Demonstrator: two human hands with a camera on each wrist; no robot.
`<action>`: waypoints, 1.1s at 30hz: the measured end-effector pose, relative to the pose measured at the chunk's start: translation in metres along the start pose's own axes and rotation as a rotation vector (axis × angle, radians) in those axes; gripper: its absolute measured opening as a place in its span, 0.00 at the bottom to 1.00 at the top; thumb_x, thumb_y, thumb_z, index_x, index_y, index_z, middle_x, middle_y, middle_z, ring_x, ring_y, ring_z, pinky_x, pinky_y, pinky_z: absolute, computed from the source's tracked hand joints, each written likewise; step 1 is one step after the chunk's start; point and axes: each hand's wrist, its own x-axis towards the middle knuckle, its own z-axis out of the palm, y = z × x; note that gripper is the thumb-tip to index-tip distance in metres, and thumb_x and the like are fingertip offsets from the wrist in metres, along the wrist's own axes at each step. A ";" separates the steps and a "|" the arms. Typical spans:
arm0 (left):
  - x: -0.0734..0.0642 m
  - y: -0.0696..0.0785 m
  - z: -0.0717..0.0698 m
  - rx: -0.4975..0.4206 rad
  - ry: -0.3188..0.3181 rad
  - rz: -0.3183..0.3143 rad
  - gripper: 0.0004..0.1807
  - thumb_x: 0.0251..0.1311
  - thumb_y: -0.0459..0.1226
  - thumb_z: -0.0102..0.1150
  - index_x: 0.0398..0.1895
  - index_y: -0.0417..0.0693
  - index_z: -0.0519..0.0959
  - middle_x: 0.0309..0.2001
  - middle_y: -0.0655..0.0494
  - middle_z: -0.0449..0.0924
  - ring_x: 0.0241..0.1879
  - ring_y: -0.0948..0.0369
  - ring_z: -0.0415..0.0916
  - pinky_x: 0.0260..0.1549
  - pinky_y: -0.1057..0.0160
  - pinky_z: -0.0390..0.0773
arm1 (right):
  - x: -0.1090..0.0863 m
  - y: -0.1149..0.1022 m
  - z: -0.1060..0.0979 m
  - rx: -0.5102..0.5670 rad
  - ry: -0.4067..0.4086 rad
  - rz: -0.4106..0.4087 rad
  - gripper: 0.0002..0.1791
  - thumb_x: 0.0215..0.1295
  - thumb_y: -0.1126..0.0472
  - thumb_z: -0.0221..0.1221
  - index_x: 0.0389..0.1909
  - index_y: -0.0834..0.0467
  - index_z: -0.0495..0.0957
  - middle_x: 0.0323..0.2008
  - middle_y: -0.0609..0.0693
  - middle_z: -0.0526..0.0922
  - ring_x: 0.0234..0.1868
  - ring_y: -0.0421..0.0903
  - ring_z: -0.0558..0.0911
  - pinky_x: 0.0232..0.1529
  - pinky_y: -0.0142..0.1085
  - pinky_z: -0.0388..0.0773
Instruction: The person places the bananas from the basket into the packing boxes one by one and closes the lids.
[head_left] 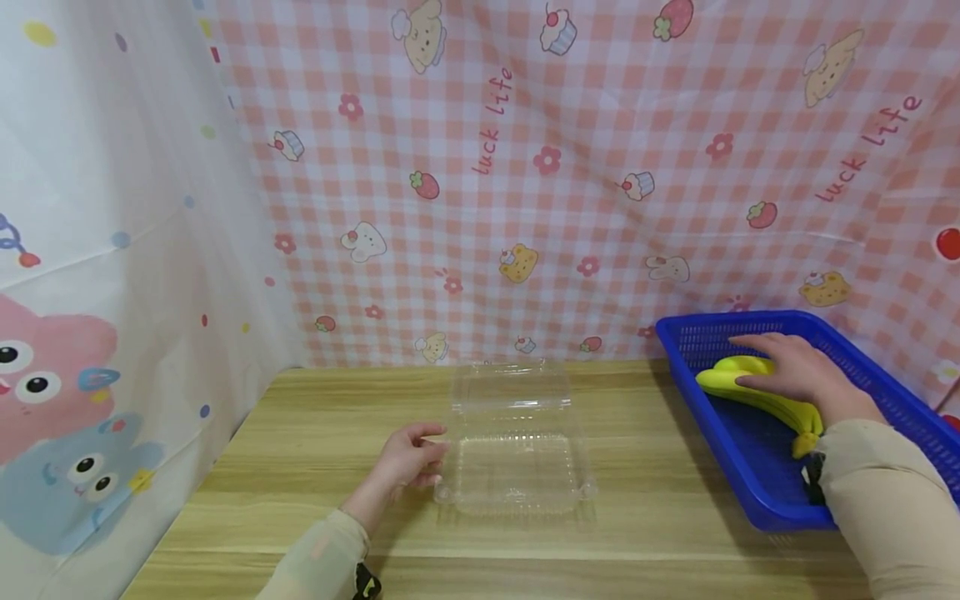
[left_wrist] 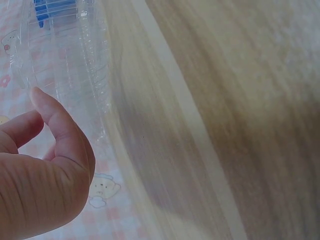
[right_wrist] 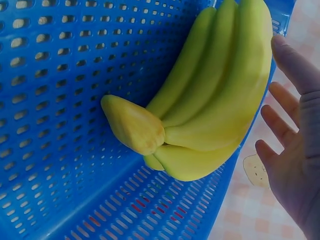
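In the head view, a bunch of yellow bananas (head_left: 757, 400) lies in a blue plastic basket (head_left: 726, 467) at the right. My right hand (head_left: 806, 375) hovers over the bunch with its fingers spread. The right wrist view has that hand (right_wrist: 292, 130) beside the bananas (right_wrist: 215, 95), thumb tip right at the outermost one. A clear plastic clamshell box (head_left: 517, 471) stands with its lid raised in the middle of the table. At its left side is my left hand (head_left: 411, 454), fingers loosely bent, fingertips close to the rim. The left wrist view has this hand (left_wrist: 55, 175) gripping nothing.
The wooden table (head_left: 300, 500) meets a pink checked cloth (head_left: 480, 217) at the back. A white printed curtain (head_left: 150, 250) hangs along the left. The basket's raised walls surround the bananas, and its right part runs under my right sleeve (head_left: 892, 500).
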 end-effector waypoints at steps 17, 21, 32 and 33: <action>0.001 -0.001 0.001 -0.004 0.007 -0.003 0.22 0.65 0.29 0.61 0.61 0.34 0.73 0.34 0.50 0.73 0.25 0.61 0.73 0.22 0.66 0.81 | 0.000 0.004 0.014 0.043 -0.017 -0.052 0.37 0.58 0.50 0.70 0.63 0.66 0.71 0.57 0.76 0.70 0.56 0.74 0.69 0.54 0.69 0.67; 0.001 -0.002 0.001 -0.004 0.010 -0.007 0.22 0.65 0.29 0.61 0.61 0.35 0.74 0.33 0.51 0.73 0.25 0.61 0.73 0.21 0.66 0.81 | -0.002 0.003 0.013 0.038 -0.043 -0.030 0.38 0.56 0.53 0.71 0.64 0.66 0.70 0.56 0.76 0.70 0.55 0.74 0.70 0.53 0.68 0.68; 0.001 -0.002 0.001 -0.016 0.009 -0.011 0.22 0.65 0.29 0.61 0.62 0.34 0.73 0.34 0.50 0.73 0.26 0.61 0.73 0.21 0.67 0.81 | -0.005 0.001 0.010 0.042 -0.066 -0.006 0.38 0.53 0.56 0.72 0.64 0.65 0.71 0.54 0.75 0.71 0.51 0.71 0.72 0.47 0.65 0.72; 0.001 -0.003 0.001 -0.018 0.008 -0.012 0.22 0.65 0.29 0.61 0.62 0.34 0.73 0.34 0.50 0.73 0.26 0.61 0.73 0.21 0.67 0.81 | -0.006 0.001 0.010 0.042 -0.066 -0.007 0.38 0.53 0.56 0.72 0.64 0.65 0.71 0.54 0.75 0.71 0.51 0.71 0.72 0.47 0.65 0.72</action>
